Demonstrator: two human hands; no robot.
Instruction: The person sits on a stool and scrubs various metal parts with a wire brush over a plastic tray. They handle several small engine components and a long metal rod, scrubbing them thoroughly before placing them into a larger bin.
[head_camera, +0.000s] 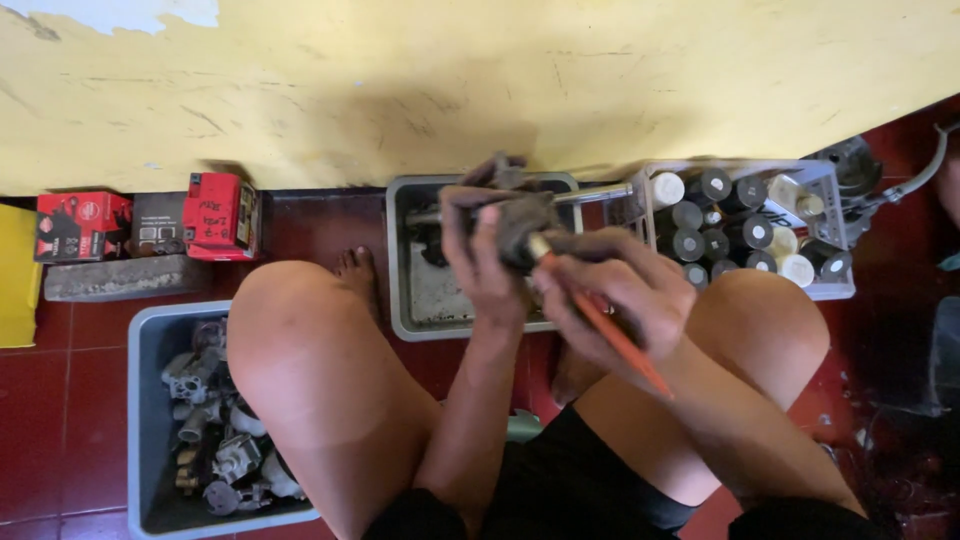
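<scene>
Grimy metal part (520, 225), dark and greasy, sits raised in front of the person's chest, above the grey tray (410, 300) on the red floor. From the head camera, the left hand (480, 250) grasps it with fingers curled over its near side, thumb on top. The right hand (610, 290) is clenched around an orange-handled brush (600, 320), whose long axis runs diagonally from lower right up to upper left, so its tip meets the part's right face. The part lies up and left of the right fingers, touching the tip. A white crate of capped bottles (745, 235) stands to the right, a grey bin of metal parts (215, 420) to the left.
</scene>
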